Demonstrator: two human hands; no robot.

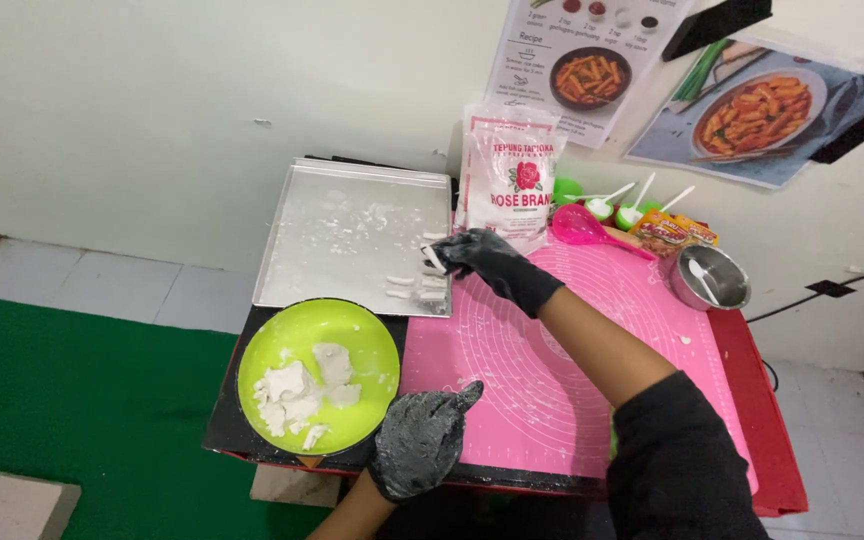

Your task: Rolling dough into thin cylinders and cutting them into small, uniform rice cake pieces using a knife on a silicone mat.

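Head view: we saw the right hand [480, 255], gloved black, pinching what looked like a white dough piece [433, 259] over the metal tray [322, 240]; the left hand [419, 442] rested loosely closed, seemingly empty, beside the green bowl [372, 335].

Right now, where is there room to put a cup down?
The middle of the pink mat, between the green bowl and the small metal bowl, is bare. So is the metal tray's left part. The back right corner is crowded with spoons and packets.
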